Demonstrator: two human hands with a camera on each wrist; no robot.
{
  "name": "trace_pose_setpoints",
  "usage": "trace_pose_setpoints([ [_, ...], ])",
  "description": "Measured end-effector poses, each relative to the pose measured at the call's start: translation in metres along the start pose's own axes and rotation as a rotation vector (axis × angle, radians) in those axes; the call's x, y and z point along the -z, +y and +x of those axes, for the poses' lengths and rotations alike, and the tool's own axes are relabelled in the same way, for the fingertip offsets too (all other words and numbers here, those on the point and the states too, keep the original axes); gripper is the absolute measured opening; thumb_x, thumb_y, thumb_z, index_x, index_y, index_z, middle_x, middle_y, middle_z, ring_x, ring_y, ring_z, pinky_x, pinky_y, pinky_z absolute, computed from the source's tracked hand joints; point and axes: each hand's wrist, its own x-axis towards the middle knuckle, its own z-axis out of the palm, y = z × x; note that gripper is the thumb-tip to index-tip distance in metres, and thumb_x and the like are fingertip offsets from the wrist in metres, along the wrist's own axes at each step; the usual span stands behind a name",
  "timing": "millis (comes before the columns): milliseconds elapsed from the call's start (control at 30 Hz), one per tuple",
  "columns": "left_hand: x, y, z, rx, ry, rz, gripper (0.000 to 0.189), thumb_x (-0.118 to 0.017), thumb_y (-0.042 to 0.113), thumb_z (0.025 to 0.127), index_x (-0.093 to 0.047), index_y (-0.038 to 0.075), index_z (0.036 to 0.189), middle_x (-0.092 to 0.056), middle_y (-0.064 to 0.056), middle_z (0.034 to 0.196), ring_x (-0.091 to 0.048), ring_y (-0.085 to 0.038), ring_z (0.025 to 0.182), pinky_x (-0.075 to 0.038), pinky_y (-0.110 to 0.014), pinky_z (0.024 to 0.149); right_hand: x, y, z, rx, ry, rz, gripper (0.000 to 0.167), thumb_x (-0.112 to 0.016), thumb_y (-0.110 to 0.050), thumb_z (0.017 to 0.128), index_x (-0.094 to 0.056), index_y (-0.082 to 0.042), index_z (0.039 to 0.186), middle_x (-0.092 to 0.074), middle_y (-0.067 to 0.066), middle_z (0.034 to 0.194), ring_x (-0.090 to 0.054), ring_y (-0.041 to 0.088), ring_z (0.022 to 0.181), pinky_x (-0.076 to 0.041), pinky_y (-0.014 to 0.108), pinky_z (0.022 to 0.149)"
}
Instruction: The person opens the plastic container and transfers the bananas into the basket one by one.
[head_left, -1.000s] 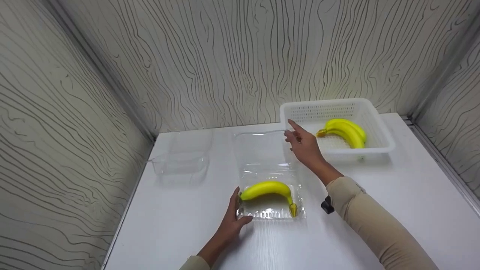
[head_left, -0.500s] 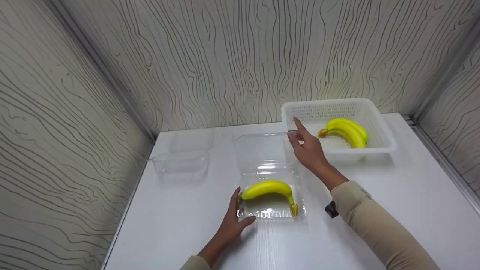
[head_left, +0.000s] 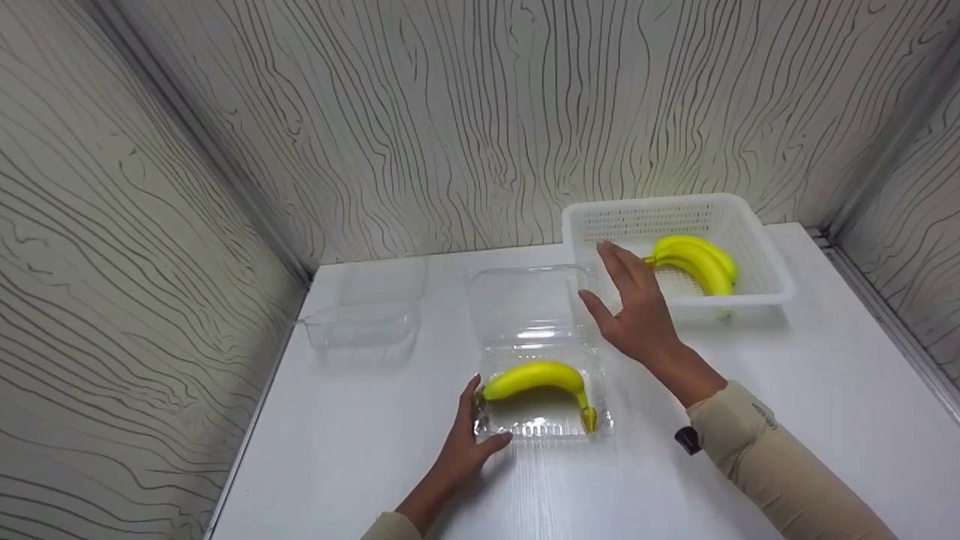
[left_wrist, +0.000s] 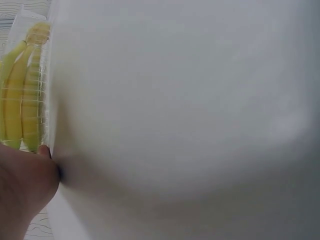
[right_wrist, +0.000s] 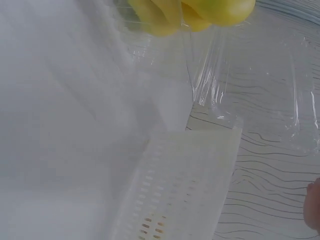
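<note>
A clear hinged plastic clamshell box (head_left: 606, 405) stands with its lid (head_left: 517, 300) folded back toward the wall. One yellow banana (head_left: 534, 375) lies in its base, curved, with the stem toward the front right. My left hand (head_left: 461, 450) holds the box's near left corner, fingers along the left side and thumb at the front edge. Its thumb side (left_wrist: 30, 175) shows in the left wrist view, below yellow shapes seen through the ribbed wall. My right hand (head_left: 637, 307) is spread, holding nothing, over the left front of a white basket (head_left: 720, 301). Two bananas (head_left: 697, 262) lie inside it.
Another clear clamshell box (head_left: 360, 326) stands open at the left of the white table (head_left: 360, 435). Patterned walls (head_left: 450, 120) rise behind and at both sides. The basket's slotted side (right_wrist: 175, 185) fills the lower middle of the right wrist view.
My right hand has left the lid's right edge, spread its fingers and moved right and slightly toward me. The lid stays folded back. My left hand and the banana in the box keep their places.
</note>
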Motion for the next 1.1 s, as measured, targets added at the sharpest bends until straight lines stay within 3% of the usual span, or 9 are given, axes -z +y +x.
trace_pose_setpoints([
  [200,-0.001,0.001,-0.001,0.004,0.004,0.007,0.107,-0.078,0.038,0.09,-0.011,0.025,0.172,-0.02,-0.022,0.179,-0.024,-0.049,0.164,-0.023,-0.072,0.13,0.01,-0.016,-0.015,0.325,0.068,-0.043,0.053,-0.07,-0.036,0.102,-0.064,-0.008,0.147,-0.064,0.016,0.148,-0.061,0.035,0.134,-0.036,0.026,0.129],
  [333,-0.002,0.003,-0.001,0.03,-0.003,0.004,0.106,-0.077,0.039,0.09,-0.009,0.03,0.172,-0.02,-0.02,0.179,-0.023,-0.048,0.165,-0.023,-0.071,0.131,0.012,-0.027,-0.021,0.493,0.034,-0.02,0.046,-0.064,-0.04,0.106,-0.07,-0.01,0.14,-0.072,0.011,0.137,-0.071,0.028,0.12,-0.058,0.033,0.109],
  [433,-0.003,0.004,-0.001,0.046,-0.005,0.002,0.106,-0.076,0.039,0.091,-0.009,0.03,0.172,-0.02,-0.018,0.179,-0.023,-0.046,0.166,-0.023,-0.07,0.132,0.01,-0.032,-0.026,0.561,-0.053,0.004,0.045,-0.07,-0.038,0.103,-0.071,-0.013,0.139,-0.075,0.008,0.131,-0.074,0.023,0.112,-0.066,0.039,0.091],
  [600,-0.003,0.004,0.001,0.054,-0.002,0.003,0.106,-0.077,0.04,0.091,-0.009,0.029,0.172,-0.019,-0.018,0.18,-0.022,-0.046,0.166,-0.022,-0.07,0.132,-0.001,-0.036,-0.039,0.521,-0.258,-0.009,0.057,-0.082,-0.038,0.093,-0.067,-0.017,0.144,-0.075,0.003,0.13,-0.074,0.02,0.113,-0.066,0.039,0.093],
  [833,-0.002,0.003,0.002,0.046,-0.007,0.007,0.106,-0.078,0.041,0.092,-0.009,0.028,0.172,-0.016,-0.018,0.18,-0.02,-0.046,0.166,-0.021,-0.068,0.133,-0.012,-0.039,-0.051,0.338,-0.584,-0.106,0.073,-0.081,-0.046,0.094,-0.052,-0.025,0.157,-0.068,0.003,0.145,-0.069,0.025,0.129,-0.06,0.047,0.107],
  [1100,-0.002,0.004,0.001,0.042,-0.007,-0.006,0.106,-0.078,0.039,0.091,-0.009,0.028,0.172,-0.017,-0.019,0.18,-0.02,-0.046,0.166,-0.021,-0.069,0.133,-0.024,-0.035,-0.059,0.265,-0.76,-0.133,0.072,-0.077,-0.045,0.097,-0.049,-0.026,0.16,-0.066,0.006,0.148,-0.069,0.029,0.127,-0.06,0.052,0.105],
])
